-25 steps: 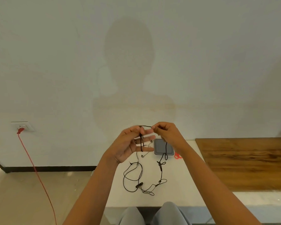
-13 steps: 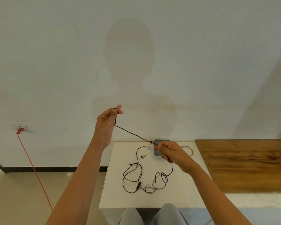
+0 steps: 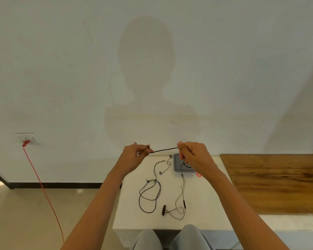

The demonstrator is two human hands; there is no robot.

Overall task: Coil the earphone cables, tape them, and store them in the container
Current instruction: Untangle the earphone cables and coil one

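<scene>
Both hands are raised over the far edge of the bench (image 3: 206, 204). The left hand (image 3: 134, 156) and right hand (image 3: 195, 156) each pinch a black earphone cable (image 3: 163, 150), a short length taut between them. The grey container (image 3: 176, 166) sits at the bench's far edge. A second cable (image 3: 150, 199) lies looped near the bench's middle.

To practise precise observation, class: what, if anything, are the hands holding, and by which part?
A black earphone cable, stretched straight between them: the left hand pinches one spot, the right hand another, further along.
</scene>
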